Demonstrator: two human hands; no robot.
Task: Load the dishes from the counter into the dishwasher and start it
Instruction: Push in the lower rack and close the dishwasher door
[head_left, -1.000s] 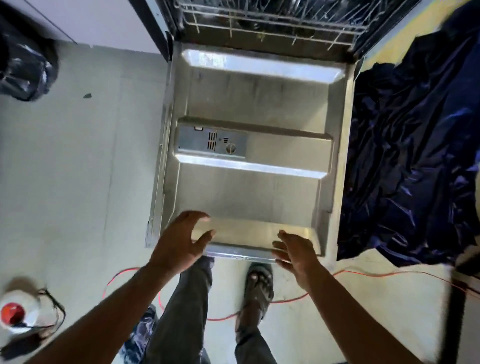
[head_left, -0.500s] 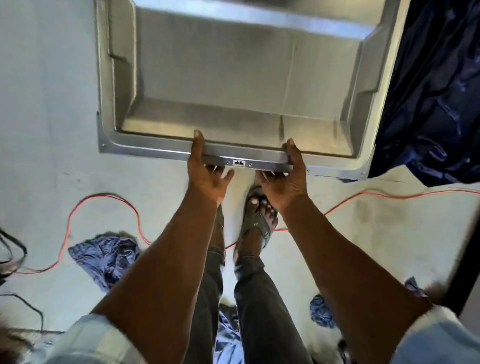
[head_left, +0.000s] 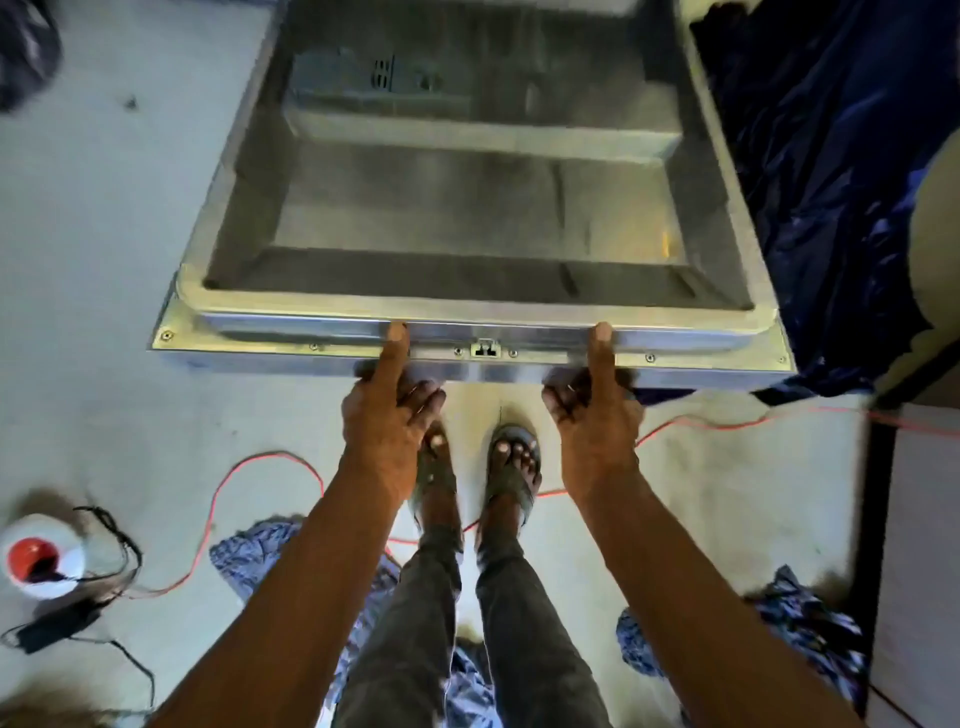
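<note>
Currently dishwasher door (head_left: 483, 208): latch edge (head_left: 498, 332) crosswise, nearest; left hand (head_left: 387, 421), right hand (head_left: 597, 421) fingers (head_left: 426, 397) curled round it.

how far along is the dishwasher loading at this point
Done: cannot confirm the loading; no dishes or racks show here. In hand: the left hand and right hand grip the front edge of the open dishwasher door, thumbs on top, either side of the latch. Left: shut the door and start the machine.

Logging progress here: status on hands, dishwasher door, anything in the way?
Both gripping: left hand, right hand, thumbs over front edge of dishwasher door. Door open, nothing on it. On floor by feet: orange cable.
</note>
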